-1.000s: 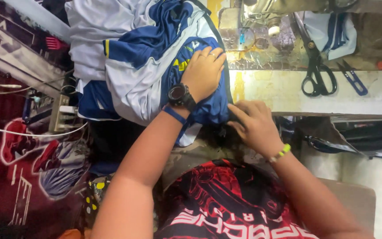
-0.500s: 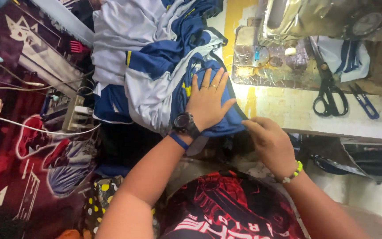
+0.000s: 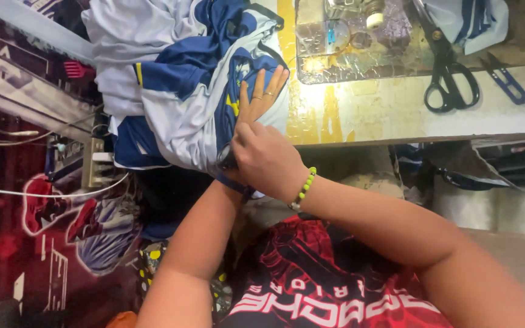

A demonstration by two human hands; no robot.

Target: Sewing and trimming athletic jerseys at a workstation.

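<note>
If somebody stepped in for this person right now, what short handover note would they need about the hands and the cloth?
Left hand: flat, fingers spread, pressing the blue and white garment at the table edge.
Right hand: laid over the left wrist, fingertips at the fabric; whether it pinches cloth cannot be told.
Garment: bunched in a pile, draped over the table's left end.
Black scissors and small blue snips lie untouched on the table.
Done: garment held down. Left: it is not spread out.

Under your left hand (image 3: 261,97) lies a jersey (image 3: 183,79) of smooth, faintly shiny synthetic cloth, blue and pale grey. Your right hand (image 3: 267,159) wears a bracelet (image 3: 304,189) of glossy green beads. The table (image 3: 372,112) has a worn, yellow-stained, matt top. The scissors (image 3: 448,73) have black matt handles.
</note>
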